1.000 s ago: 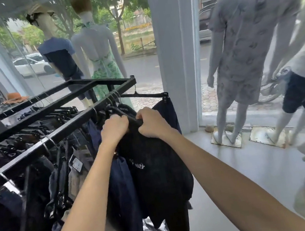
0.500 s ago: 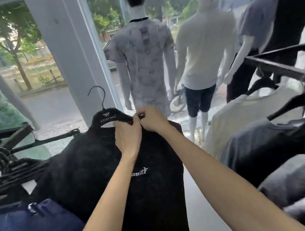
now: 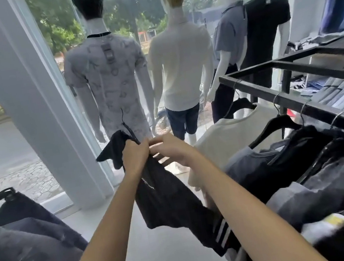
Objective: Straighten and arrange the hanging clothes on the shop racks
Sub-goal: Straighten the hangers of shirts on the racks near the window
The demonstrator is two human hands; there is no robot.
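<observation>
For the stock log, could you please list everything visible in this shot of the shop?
black T-shirt: one, black, held up mid-frame
mannequins: four, white-bodied, dressed, at the window
pillar: one, white, left of the mannequins
rack: one, black metal, right
cream T-shirt: one, cream, hung at the rack's near end
hanging garments: several, grey and black, on the rack
left garments: several, navy and grey, lower left
folded clothes: a row, blue-grey, beyond the rack
left hand: one, grips the black T-shirt's top
right hand: one, fingers fairly straight, touching the black T-shirt
</observation>
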